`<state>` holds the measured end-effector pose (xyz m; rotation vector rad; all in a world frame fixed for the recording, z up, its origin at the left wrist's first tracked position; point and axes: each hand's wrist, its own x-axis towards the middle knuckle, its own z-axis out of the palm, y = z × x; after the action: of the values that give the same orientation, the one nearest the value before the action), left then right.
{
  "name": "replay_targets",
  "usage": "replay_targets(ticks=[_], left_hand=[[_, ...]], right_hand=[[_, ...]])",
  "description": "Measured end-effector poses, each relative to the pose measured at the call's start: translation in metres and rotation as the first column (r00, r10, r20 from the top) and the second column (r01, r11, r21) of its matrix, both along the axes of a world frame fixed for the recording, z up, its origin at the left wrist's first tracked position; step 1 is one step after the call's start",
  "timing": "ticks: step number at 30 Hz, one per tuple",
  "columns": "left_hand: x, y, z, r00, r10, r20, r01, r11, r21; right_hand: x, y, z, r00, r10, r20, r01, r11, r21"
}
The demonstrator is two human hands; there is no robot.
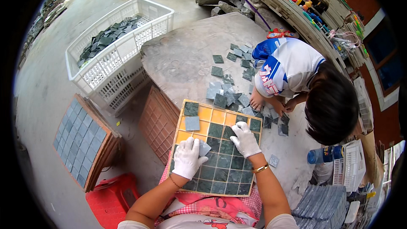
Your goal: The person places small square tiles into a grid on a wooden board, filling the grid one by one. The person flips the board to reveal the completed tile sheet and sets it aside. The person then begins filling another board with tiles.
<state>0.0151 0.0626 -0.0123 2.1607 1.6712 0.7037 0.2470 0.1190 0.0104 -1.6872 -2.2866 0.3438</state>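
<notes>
A wooden grid tray with a yellow base rests tilted on my lap, against the edge of the stone slab. Dark green square stone tiles fill most of its cells; several upper-left cells show bare yellow. My left hand, in a white glove, is closed on a paler grey tile between thumb and fingers, above the tray's left part. Also gloved, my right hand has its fingers bent onto a dark green tile in the upper-right part. A light grey tile lies among the bare cells.
Loose tiles scatter over the stone slab. A child crouches on it at right, hands near tiles. White crates, a stack of tiled trays and a red stool stand left; a blue bottle stands right.
</notes>
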Motion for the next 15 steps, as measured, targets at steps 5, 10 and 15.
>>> replay_targets(ticks=[5, 10, 15], left_hand=[[-0.015, 0.004, -0.005, 0.981, -0.025, 0.193, 0.021, 1.000, 0.021], [-0.047, 0.016, 0.009, 0.465, 0.386, 0.797, 0.494, 0.633, -0.596], [-0.050, 0.028, 0.027, 0.548, 0.394, 0.738, 0.556, 0.487, -0.673]], right_hand=[[-0.013, -0.001, 0.015, 0.997, 0.063, 0.051, -0.058, 0.992, -0.110], [-0.054, -0.020, 0.058, 0.910, 0.121, -0.396, -0.237, 0.936, -0.259], [-0.072, -0.013, 0.034, 0.829, -0.023, -0.558, -0.237, 0.890, -0.389]])
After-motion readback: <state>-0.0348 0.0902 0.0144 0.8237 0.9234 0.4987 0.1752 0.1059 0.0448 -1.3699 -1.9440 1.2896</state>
